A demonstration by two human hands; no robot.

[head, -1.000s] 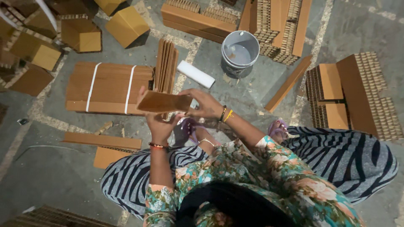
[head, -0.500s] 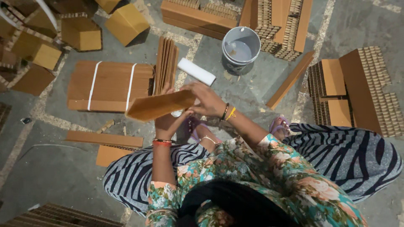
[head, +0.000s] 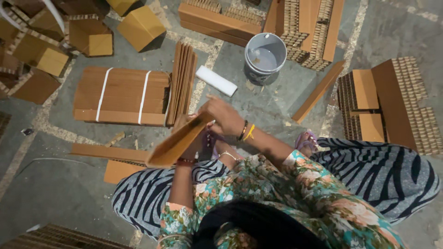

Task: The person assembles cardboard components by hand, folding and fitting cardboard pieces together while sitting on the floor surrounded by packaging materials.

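Cardboard sheet (head: 177, 140) had tilted steeper since earlier frame; right hand (head: 222, 115) pinched top edge, left hand (head: 194, 145) gripped beneath. Steady two-handed hold best.

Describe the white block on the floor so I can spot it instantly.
Find the grey bucket at top centre. Just to its left, on the concrete floor, lies the white block, beside the upright stack of cardboard sheets. It is the only plain white bar among brown cardboard.
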